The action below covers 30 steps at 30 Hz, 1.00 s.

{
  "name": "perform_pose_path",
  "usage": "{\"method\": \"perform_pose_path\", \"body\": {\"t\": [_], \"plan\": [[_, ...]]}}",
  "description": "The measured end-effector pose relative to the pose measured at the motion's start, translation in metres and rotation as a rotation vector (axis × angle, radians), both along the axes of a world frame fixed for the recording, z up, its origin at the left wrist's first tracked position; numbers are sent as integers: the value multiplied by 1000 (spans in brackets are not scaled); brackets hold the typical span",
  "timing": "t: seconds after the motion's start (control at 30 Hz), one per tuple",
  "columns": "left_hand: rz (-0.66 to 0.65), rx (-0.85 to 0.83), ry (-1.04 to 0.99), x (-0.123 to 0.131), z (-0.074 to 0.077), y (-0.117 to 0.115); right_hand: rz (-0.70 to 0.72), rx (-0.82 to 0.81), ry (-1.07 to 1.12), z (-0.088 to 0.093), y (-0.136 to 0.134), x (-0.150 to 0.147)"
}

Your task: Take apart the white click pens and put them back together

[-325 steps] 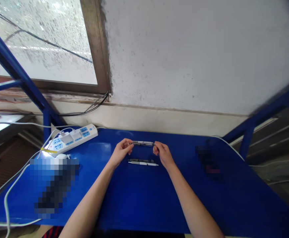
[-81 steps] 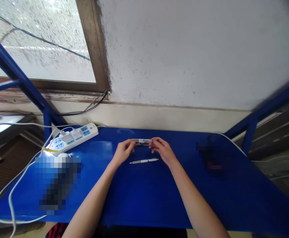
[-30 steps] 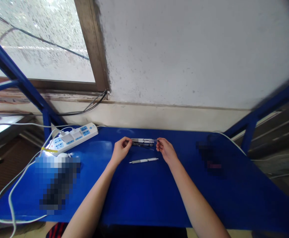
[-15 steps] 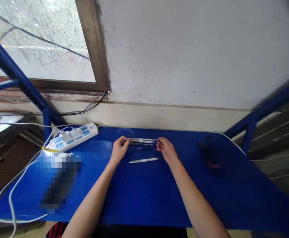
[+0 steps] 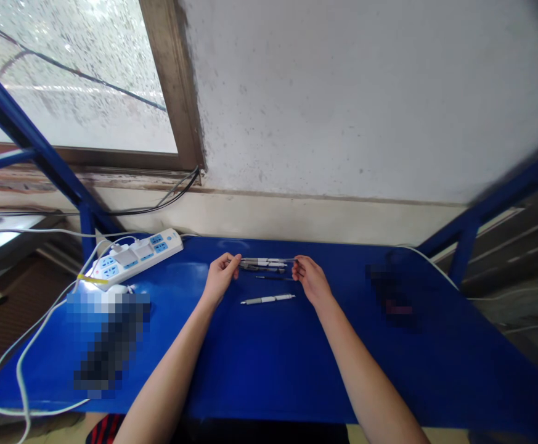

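Observation:
A thin, clear pen refill (image 5: pixel 288 259) stretches sideways between my two hands. Its left end is pinched in the fingertips of my left hand (image 5: pixel 221 276), while my right hand (image 5: pixel 312 279) grips the other end with its fingers curled. Just under it on the table lie a grey-and-white pen (image 5: pixel 264 263) and a darker pen (image 5: pixel 262 269), close together. A slim dark refill (image 5: pixel 273 278) rests a little nearer to me, by my right fingers. Nearer still, another grey-and-white pen (image 5: pixel 267 300) lies between my forearms.
On the blue table (image 5: pixel 269 364), a white power strip (image 5: pixel 134 259) with plugs stands at the back left. White cables (image 5: pixel 21 364) loop over the left edge. A blurred dark object (image 5: pixel 111 345) lies at left, another (image 5: pixel 391 296) at right. Blue metal posts flank the table.
My left hand has shifted slightly left and its fingers have moved along the refill. The right hand and the things on the table stay where they were.

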<state>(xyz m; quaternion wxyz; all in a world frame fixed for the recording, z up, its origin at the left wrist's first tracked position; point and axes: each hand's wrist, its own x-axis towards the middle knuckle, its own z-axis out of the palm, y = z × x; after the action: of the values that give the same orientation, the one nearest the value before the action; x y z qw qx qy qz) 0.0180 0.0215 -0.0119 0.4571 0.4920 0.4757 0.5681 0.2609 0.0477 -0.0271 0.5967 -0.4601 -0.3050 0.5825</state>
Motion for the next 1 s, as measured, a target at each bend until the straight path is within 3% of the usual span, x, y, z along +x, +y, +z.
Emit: {"method": "perform_pose_path", "body": {"t": [0.37, 0.7, 1.0], "plan": [[-106, -221, -431, 0, 2, 0, 33, -13, 94, 5, -1, -1], [-101, -315, -529, -3, -1, 2, 182, -34, 99, 11, -4, -3], [-92, -268, -514, -1, -1, 2, 275, -13, 69, 16, -9, -5]]}}
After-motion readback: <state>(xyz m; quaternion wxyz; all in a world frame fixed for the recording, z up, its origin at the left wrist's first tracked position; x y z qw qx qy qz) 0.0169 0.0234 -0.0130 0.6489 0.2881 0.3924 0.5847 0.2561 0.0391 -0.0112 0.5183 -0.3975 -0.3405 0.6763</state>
